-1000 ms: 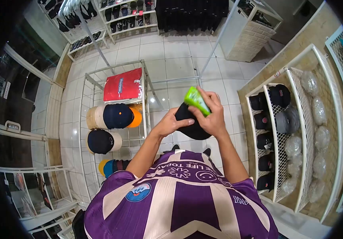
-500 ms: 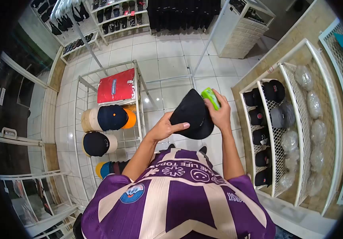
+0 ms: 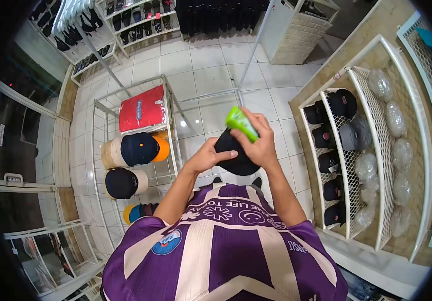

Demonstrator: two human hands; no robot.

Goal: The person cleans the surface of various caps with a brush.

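Observation:
A black cap [image 3: 237,162] is pinched in my left hand [image 3: 207,156], the thumb lying on its front and the fingers going behind. My right hand [image 3: 260,145] grips a bright green hand-sized block [image 3: 241,123] by its side and holds it over the upper part of the cap. The block is slightly blurred, and its exact kind cannot be made out. It overlaps the cap's top edge in this view, and my right hand covers the cap's right side.
To the left, a white wire rack [image 3: 97,150] carries a red packaged garment [image 3: 143,111] and several stacked caps [image 3: 139,149]. White mesh shelves [image 3: 349,200] on the right hold black caps and clear plastic-wrapped bundles [image 3: 402,153]. A metal rail stand [image 3: 237,85] rises ahead on the tiled floor.
My right hand has moved left with the green block, from beside the cap to over its upper part. The cap now sits turned, mostly behind my right hand. My left hand keeps its hold.

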